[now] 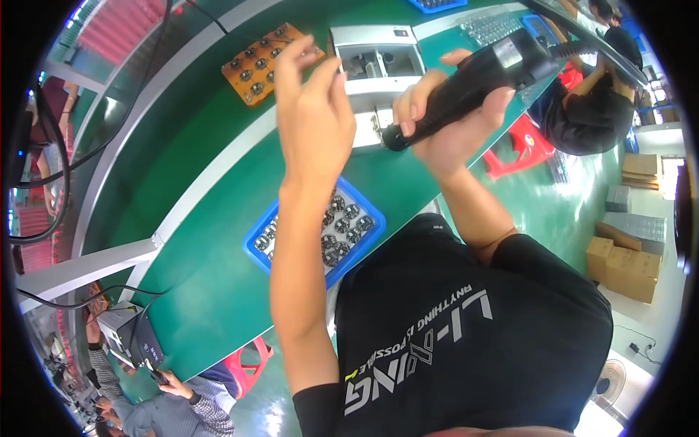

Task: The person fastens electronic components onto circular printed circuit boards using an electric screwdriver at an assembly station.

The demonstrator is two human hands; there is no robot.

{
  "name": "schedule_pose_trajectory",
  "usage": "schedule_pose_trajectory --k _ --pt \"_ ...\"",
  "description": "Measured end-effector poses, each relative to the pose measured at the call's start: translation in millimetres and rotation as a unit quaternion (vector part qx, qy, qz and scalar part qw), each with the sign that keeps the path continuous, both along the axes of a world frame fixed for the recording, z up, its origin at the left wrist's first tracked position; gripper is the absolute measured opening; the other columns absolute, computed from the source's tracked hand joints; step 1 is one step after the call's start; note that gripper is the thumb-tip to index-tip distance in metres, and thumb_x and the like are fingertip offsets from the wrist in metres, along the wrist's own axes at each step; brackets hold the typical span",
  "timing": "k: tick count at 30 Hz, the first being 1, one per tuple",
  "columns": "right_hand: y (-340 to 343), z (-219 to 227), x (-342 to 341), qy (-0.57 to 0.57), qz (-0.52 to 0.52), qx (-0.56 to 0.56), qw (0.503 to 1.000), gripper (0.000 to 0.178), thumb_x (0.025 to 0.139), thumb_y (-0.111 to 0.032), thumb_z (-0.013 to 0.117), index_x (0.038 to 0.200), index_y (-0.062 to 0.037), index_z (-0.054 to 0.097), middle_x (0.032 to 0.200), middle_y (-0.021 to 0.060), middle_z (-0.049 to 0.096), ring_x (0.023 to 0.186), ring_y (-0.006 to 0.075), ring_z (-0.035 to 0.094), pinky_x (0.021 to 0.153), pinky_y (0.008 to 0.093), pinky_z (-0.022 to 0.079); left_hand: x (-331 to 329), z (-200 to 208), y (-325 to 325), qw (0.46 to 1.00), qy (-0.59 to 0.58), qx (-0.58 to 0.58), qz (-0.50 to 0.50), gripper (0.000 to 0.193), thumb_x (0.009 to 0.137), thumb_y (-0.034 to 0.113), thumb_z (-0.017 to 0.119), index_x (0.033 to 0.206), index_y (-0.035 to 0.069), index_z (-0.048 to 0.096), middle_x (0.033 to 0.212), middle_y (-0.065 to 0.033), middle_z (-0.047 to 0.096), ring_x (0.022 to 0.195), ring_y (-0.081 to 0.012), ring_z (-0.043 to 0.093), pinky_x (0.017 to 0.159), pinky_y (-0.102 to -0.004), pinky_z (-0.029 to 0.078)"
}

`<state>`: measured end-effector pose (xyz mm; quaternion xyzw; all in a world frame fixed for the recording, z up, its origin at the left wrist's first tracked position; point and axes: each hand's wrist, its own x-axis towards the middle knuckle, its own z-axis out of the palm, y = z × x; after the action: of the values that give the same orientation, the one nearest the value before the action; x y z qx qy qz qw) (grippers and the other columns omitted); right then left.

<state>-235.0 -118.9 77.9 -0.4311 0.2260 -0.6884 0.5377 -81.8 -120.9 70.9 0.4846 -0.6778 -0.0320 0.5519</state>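
My right hand (462, 120) is wrapped round a black electric screwdriver (473, 87), its cable running off to the upper right and its nose pointing down and left. Raised left of it, my left hand (314, 120) has thumb and forefinger pinched together. A tiny bright bit shows at those fingertips, too small to name. Just beyond both hands stands a white screw feeder box (375, 62) with an open top. Behind my left fingers lies an orange fixture board (251, 73) bearing rows of round metal parts, partly hidden by the hand.
A blue tray (368, 237) of round metal parts sits on the green bench (211, 291), partly behind my left forearm. Red stools (520, 149) stand by the bench. One co-worker (597, 102) sits at upper right, another (171, 408) works at lower left beside a dark box (131, 335).
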Motion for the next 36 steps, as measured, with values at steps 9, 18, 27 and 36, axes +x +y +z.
schedule_pose_trajectory --k 9,18,27,36 --pt "31.7 -28.3 66.7 -0.036 0.212 -0.008 0.977 0.086 0.083 -0.089 0.032 0.126 -0.0145 0.04 0.062 0.0097 0.052 0.045 0.0217 0.048 0.052 0.0364 0.043 117.1 -77.8 170.3 0.931 0.245 0.049 0.267 0.009 0.089 -0.005 0.063 0.095 -0.006 0.069 0.124 -0.0184 0.055 0.103 -0.0232 0.06 0.089 -0.0346 0.051" --pt "87.1 -60.2 152.9 0.067 0.324 0.006 0.944 0.087 0.082 -0.087 0.039 0.128 -0.0132 0.034 0.066 0.0117 0.054 0.049 0.022 0.052 0.056 0.037 0.047 116.5 -110.9 233.3 0.958 0.159 0.113 0.212 0.039 0.058 0.009 0.063 0.094 -0.003 0.071 0.129 -0.0232 0.051 0.113 -0.0361 0.053 0.099 -0.0463 0.043" --pt "101.5 -78.7 171.6 0.105 0.312 -0.018 0.944 0.085 0.084 -0.085 0.041 0.126 -0.0108 0.032 0.066 0.011 0.054 0.049 0.0205 0.051 0.052 0.034 0.047 113.8 -115.0 229.0 0.964 0.063 0.173 0.193 0.034 0.059 0.007 0.062 0.092 0.003 0.069 0.136 -0.0238 0.049 0.114 -0.0424 0.052 0.096 -0.0512 0.045" --pt "103.3 -81.0 175.1 0.113 0.326 -0.036 0.938 0.084 0.084 -0.083 0.044 0.125 -0.0106 0.033 0.066 0.0102 0.054 0.05 0.0195 0.052 0.053 0.0337 0.047 112.0 -111.4 225.4 0.961 0.04 0.179 0.206 0.03 0.06 0.008 0.066 0.09 0.003 0.067 0.133 -0.0235 0.051 0.109 -0.0404 0.054 0.091 -0.0502 0.046"
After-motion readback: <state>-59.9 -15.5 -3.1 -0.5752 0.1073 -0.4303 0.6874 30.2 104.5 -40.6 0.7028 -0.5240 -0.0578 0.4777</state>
